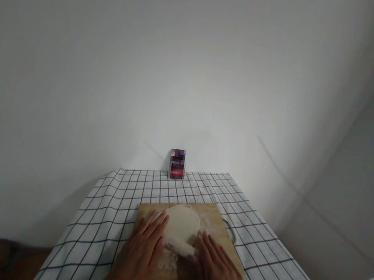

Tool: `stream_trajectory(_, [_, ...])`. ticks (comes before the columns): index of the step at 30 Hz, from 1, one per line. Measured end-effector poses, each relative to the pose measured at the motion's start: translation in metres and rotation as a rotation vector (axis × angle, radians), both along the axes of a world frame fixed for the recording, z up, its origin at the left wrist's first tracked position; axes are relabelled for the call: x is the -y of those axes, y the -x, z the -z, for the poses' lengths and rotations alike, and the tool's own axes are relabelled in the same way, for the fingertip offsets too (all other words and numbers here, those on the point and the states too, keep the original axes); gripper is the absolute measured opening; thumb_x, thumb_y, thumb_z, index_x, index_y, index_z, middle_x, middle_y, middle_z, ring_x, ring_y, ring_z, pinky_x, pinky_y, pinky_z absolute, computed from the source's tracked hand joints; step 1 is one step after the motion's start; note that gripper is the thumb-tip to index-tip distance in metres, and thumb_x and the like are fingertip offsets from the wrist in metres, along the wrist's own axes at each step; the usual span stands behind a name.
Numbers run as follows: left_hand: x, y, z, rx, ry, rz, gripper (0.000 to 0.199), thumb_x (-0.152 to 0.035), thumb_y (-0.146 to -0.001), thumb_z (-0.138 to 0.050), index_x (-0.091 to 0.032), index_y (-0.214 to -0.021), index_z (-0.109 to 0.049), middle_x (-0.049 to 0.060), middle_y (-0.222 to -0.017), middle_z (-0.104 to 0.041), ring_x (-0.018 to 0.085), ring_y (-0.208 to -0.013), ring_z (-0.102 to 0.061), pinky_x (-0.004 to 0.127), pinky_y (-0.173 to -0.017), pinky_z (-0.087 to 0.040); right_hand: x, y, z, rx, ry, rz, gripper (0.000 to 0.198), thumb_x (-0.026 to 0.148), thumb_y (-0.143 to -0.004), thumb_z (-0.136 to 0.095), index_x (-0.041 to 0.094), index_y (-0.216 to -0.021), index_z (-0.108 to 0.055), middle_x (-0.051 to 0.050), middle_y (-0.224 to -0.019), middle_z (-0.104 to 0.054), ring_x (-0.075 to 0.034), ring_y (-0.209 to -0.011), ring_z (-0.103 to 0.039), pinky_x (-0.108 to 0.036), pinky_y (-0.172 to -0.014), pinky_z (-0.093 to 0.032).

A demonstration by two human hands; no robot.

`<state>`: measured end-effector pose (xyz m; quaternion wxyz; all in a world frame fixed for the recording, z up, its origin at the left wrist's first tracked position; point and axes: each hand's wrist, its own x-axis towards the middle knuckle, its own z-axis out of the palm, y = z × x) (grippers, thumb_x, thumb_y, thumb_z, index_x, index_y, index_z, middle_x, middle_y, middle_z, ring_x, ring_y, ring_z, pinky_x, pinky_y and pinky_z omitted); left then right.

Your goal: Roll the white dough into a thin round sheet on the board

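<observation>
A thin round sheet of pale dough (183,222) lies on a wooden board (222,239) dusted with flour. Across the dough's near side runs a floury rolling pin (181,248). My left hand (141,249) lies over the pin's left end, its fingers stretched forward beside the dough. Over the right end rests my right hand (216,268), palm down with fingers extended and slightly blurred. Both palms hide the ends of the pin.
A white cloth with black grid lines (117,199) covers the table. At the far edge, a small dark blurred-out item (177,164) stands against the white wall (196,68). A curved metal handle (234,234) sticks out from the board's right side.
</observation>
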<state>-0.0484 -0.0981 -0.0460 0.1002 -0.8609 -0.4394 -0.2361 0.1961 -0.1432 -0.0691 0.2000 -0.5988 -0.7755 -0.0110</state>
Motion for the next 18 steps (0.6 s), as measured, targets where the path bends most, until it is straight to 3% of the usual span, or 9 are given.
stream_trajectory(2, [0.010, 0.007, 0.001, -0.017, -0.012, -0.001, 0.053, -0.033, -0.106, -0.038, -0.023, -0.158, -0.034, 0.005, -0.162, -0.044, 0.023, -0.150, -0.040, 0.049, -0.118, -0.045, 0.005, 0.003, 0.003, 0.008, -0.017, -0.004, 0.056, 0.051, -0.106, -0.035, 0.021, -0.148, -0.055, -0.008, -0.155, -0.049, -0.031, -0.145, -0.046, -0.052, -0.119, -0.040])
stream_trajectory(5, [0.004, 0.006, -0.001, -0.036, 0.002, 0.009, 0.049, -0.034, -0.106, -0.039, -0.023, -0.153, -0.043, 0.005, -0.156, -0.053, 0.024, -0.145, -0.048, 0.053, -0.119, -0.043, -0.009, 0.004, -0.009, 0.013, 0.016, 0.052, 0.052, 0.047, -0.107, -0.035, 0.023, -0.148, -0.054, -0.007, -0.157, -0.047, -0.031, -0.148, -0.041, -0.057, -0.122, -0.032])
stream_trajectory(9, [-0.027, -0.012, -0.007, -0.016, 0.061, -0.049, 0.045, -0.035, -0.106, -0.037, -0.019, -0.142, -0.058, 0.008, -0.150, -0.059, 0.028, -0.141, -0.052, 0.058, -0.120, -0.039, -0.057, -0.003, -0.035, 0.025, 0.126, 0.071, 0.048, 0.039, -0.108, -0.030, 0.025, -0.143, -0.060, -0.007, -0.153, -0.053, -0.029, -0.145, -0.046, -0.056, -0.120, -0.033])
stream_trajectory(14, [-0.070, -0.028, -0.013, -0.028, 0.198, -0.210, 0.046, -0.029, -0.104, -0.036, -0.015, -0.138, -0.063, 0.012, -0.146, -0.061, 0.033, -0.140, -0.052, 0.063, -0.119, -0.034, -0.130, -0.009, -0.051, 0.031, 0.190, -0.066, 0.051, 0.039, -0.110, -0.027, 0.017, -0.136, -0.064, -0.014, -0.148, -0.059, -0.027, -0.144, -0.047, -0.046, -0.117, -0.036])
stream_trajectory(18, [-0.094, -0.030, -0.019, -0.051, 0.323, -0.283, 0.049, -0.029, -0.102, -0.037, -0.011, -0.142, -0.059, 0.016, -0.150, -0.056, 0.037, -0.143, -0.048, 0.065, -0.116, -0.037, -0.174, -0.004, -0.056, 0.001, 0.149, -0.086, 0.048, 0.040, -0.109, -0.029, 0.018, -0.115, -0.071, -0.013, -0.125, -0.072, -0.024, -0.118, -0.067, -0.035, -0.101, -0.047])
